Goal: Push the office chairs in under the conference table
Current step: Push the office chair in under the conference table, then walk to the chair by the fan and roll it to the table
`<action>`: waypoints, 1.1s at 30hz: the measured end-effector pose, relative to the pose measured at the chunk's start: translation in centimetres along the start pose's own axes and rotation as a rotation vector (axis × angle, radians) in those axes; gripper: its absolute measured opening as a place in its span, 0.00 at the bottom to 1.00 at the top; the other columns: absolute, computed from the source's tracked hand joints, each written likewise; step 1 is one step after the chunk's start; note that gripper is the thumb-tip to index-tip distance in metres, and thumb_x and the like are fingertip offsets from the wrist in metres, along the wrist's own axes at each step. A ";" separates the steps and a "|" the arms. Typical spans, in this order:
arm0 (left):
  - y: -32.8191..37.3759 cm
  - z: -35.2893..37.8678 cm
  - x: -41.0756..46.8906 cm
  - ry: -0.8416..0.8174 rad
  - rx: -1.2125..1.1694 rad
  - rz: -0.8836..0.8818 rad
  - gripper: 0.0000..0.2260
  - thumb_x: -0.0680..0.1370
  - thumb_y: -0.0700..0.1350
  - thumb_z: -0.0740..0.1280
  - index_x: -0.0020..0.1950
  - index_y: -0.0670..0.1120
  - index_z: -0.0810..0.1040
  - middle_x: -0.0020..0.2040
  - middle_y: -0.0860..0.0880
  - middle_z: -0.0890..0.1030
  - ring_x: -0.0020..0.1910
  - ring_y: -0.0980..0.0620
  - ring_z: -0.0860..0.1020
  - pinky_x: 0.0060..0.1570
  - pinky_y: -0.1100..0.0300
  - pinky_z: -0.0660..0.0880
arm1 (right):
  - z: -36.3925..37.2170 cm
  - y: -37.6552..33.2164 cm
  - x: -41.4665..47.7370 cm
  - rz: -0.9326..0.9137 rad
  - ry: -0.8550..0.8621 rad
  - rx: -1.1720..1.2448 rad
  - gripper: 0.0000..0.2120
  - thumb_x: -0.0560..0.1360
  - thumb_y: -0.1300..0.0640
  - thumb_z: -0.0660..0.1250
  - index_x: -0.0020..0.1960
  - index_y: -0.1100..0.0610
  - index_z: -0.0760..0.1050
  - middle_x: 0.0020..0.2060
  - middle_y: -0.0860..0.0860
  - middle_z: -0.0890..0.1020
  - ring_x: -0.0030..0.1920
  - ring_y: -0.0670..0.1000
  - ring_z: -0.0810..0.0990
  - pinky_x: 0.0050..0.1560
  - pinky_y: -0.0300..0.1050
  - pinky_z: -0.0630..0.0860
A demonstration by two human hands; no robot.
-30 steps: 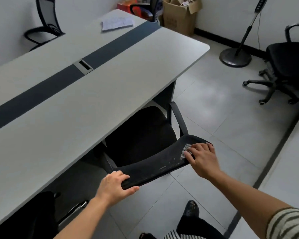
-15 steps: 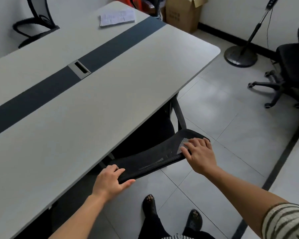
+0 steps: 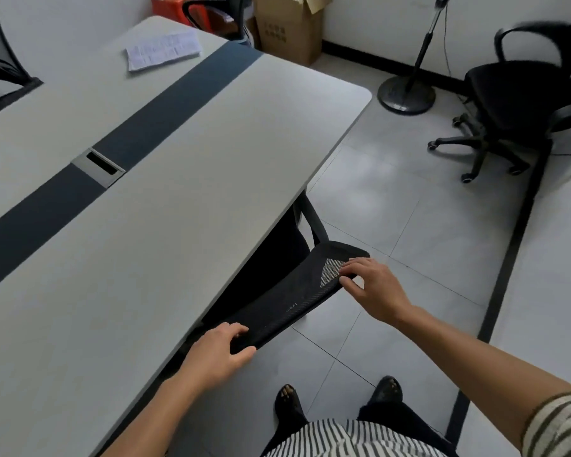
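Item: black mesh-backed office chair [image 3: 287, 298], drawn in close at the long side of the grey conference surface [image 3: 178, 209], which carries a dark central stripe [image 3: 165, 107] and a metal cable port [image 3: 100, 166]. The seat lies almost wholly hidden under the overhang. One black armrest [image 3: 312, 224] shows at the far end, rising just beside the surface edge. The backrest is open black mesh in a curved black frame, with a pale see-through patch near its far corner. The chair faces into the surface, its back to the person. The top rim's long axis runs parallel to the surface edge, from near left to far right. The left grip [image 3: 218, 354] is closed round the near end of the rim, fingers over the top and thumb along the outer face. The right grip [image 3: 373, 288] holds the far end, fingers bent onto the mesh, thumb tucked beneath the edge. Also present: a second black office chair [image 3: 521, 94] on castors, well apart on the tiled floor [image 3: 393, 199]; a round fan-stand base [image 3: 406, 94]; a cardboard box [image 3: 290, 28] against the wall; a printed sheet of paper [image 3: 164, 49] at the surface's far end.
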State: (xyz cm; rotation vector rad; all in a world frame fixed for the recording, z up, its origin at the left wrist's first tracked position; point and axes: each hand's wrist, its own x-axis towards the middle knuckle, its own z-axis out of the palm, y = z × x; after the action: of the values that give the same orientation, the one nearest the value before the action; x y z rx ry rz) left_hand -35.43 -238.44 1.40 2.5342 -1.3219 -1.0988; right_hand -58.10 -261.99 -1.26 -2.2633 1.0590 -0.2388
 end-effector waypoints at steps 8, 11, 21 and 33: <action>17.3 0.2 2.4 0.101 -0.426 0.090 0.10 0.75 0.51 0.68 0.56 0.54 0.78 0.45 0.55 0.83 0.46 0.60 0.80 0.48 0.64 0.75 | -10.8 10.1 -6.9 0.404 0.112 0.532 0.04 0.75 0.55 0.68 0.46 0.50 0.82 0.38 0.50 0.86 0.40 0.48 0.85 0.45 0.49 0.81; 24.2 1.6 3.5 0.076 -0.518 0.107 0.08 0.75 0.50 0.68 0.53 0.55 0.79 0.45 0.53 0.83 0.46 0.62 0.80 0.49 0.63 0.75 | -15.4 15.3 -10.1 0.515 0.201 0.624 0.04 0.76 0.56 0.67 0.46 0.50 0.81 0.41 0.51 0.86 0.41 0.48 0.85 0.43 0.47 0.80; 38.9 2.2 10.5 -0.037 -0.489 0.222 0.09 0.74 0.51 0.68 0.54 0.57 0.79 0.46 0.53 0.84 0.48 0.60 0.81 0.49 0.61 0.76 | -24.3 26.2 -12.4 0.744 0.423 0.739 0.06 0.77 0.58 0.66 0.49 0.54 0.81 0.41 0.51 0.86 0.40 0.48 0.85 0.42 0.46 0.78; 54.4 -4.0 30.3 -0.063 -0.508 0.286 0.11 0.67 0.56 0.68 0.47 0.56 0.81 0.42 0.49 0.86 0.43 0.57 0.83 0.50 0.51 0.78 | -36.2 37.0 0.8 0.825 0.689 0.740 0.05 0.76 0.61 0.67 0.48 0.56 0.81 0.40 0.53 0.86 0.38 0.47 0.85 0.41 0.45 0.78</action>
State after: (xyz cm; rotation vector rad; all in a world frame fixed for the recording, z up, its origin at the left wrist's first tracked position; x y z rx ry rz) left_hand -58.98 -295.86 7.80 1.9014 -1.1810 -1.2623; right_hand -95.58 -297.22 4.90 -0.9681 1.7718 -0.9044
